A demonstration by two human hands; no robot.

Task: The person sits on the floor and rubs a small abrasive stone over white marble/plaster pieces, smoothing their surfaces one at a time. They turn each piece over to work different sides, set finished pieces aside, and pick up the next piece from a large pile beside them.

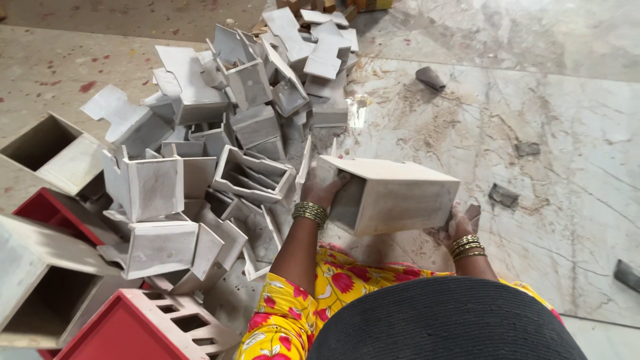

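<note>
I hold a pale, open-ended rectangular box (393, 197) tilted in front of me, just above the marble floor. My left hand (323, 190) grips its open left end, fingers reaching inside. At the box's lower right end is my right hand (459, 227), mostly hidden behind it. Both wrists carry gold bangles. The box's top face and long side face show; its inside is dark.
A heap of similar grey-white boxes and flat pieces (227, 133) fills the left and centre. Red perforated blocks (143, 323) and larger hollow boxes (47, 150) lie at the left. Small dark scraps (503, 195) and sawdust (433, 123) dot the marble floor (567, 133) at the right.
</note>
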